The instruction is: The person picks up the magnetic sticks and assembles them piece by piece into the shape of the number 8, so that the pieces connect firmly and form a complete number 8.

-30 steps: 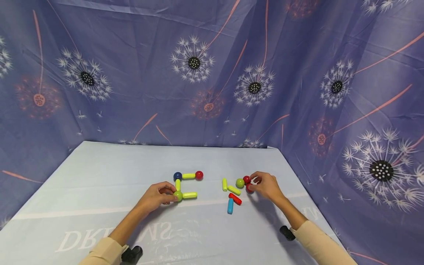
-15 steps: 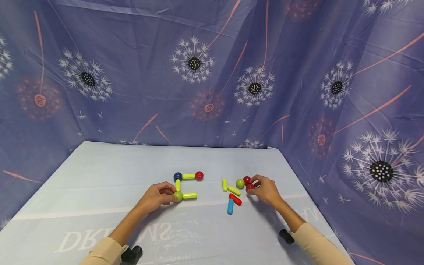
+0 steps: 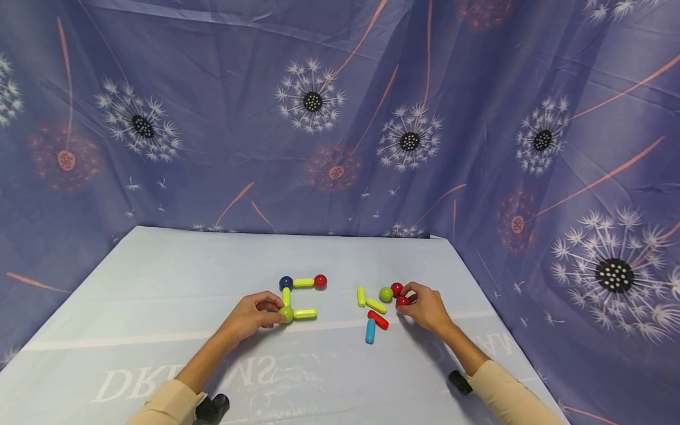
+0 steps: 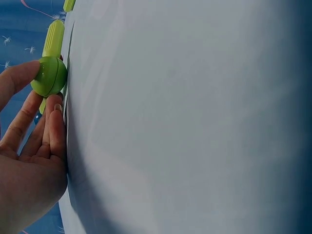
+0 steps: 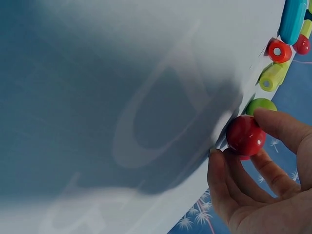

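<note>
My left hand pinches a green ball between thumb and fingers. This ball joins a shape on the table: one yellow-green rod points right from it, and another runs back to a dark blue ball. From the blue ball a third rod leads to a red ball. On the right, my right hand pinches a separate red ball with thumb and fingertips. Just behind that ball sit another red ball and a loose green ball, side by side.
Between the hands lie two loose yellow-green rods, a red rod and a blue rod. A white cloth with printed letters covers the table. A purple dandelion-print curtain hangs behind and to the right.
My right hand has shifted slightly toward me, and more of the red ball in its fingers shows. The left hand and the joined shape stay in place.
</note>
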The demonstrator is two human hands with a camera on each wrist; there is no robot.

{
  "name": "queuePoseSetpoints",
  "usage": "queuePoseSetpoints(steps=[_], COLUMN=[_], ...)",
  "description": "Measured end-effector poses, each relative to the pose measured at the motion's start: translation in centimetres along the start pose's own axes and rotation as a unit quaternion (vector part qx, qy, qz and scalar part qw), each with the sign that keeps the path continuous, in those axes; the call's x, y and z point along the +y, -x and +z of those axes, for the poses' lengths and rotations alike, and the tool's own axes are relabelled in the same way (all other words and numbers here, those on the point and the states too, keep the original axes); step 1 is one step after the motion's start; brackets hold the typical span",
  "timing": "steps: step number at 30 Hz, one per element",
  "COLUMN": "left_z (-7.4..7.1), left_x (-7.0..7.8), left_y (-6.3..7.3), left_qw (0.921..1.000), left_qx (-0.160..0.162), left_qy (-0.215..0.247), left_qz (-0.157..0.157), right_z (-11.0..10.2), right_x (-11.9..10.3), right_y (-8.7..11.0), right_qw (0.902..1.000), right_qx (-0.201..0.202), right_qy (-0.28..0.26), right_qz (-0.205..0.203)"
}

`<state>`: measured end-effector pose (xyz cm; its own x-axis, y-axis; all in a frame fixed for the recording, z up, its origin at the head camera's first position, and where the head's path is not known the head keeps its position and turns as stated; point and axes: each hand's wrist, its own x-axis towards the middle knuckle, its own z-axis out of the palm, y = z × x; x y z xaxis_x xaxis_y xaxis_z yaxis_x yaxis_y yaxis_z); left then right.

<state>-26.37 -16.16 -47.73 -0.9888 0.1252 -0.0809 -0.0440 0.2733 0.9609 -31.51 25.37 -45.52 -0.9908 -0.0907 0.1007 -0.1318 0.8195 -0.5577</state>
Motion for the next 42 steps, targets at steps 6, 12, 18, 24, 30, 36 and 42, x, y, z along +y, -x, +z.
queuePoseSetpoints(steps=[6,12,18,24,30,36,42], left_z=[0.0,0.0,0.0,0.1,0.0,0.0,0.0], left_x=[-0.1,0.2,0.4,0.3,0.0,0.1,0.3], left_y=[0.0,0.2,0.2,0.3,0.1,0.0,0.1], left_qw=[1.0,1.0,0.9999,0.9999,1.0,1.0,1.0], left_qx=[0.002,0.0,0.002,0.001,-0.006,-0.005,-0.002], left_qy=[0.002,-0.005,-0.006,-0.008,-0.007,-0.005,-0.005], left_qz=[0.002,-0.002,-0.008,-0.012,-0.004,0.001,-0.004], right_z=[0.1,-0.4,-1.2,-1.1,-0.1,1.1,2.5], right_x=[0.0,-0.2,-1.1,-2.3,-3.9,-5.5,-7.1], right_y=[0.0,0.1,0.1,-0.1,-0.1,-0.1,-0.1], right_qw=[0.9999,0.9998,0.9992,0.9978,0.9962,0.9936,0.991], right_qx=[0.001,-0.003,0.014,0.021,0.032,0.043,0.026], right_qy=[-0.006,-0.007,-0.011,-0.029,-0.054,-0.083,-0.104], right_qz=[-0.01,-0.016,-0.036,-0.055,-0.059,-0.063,-0.08])
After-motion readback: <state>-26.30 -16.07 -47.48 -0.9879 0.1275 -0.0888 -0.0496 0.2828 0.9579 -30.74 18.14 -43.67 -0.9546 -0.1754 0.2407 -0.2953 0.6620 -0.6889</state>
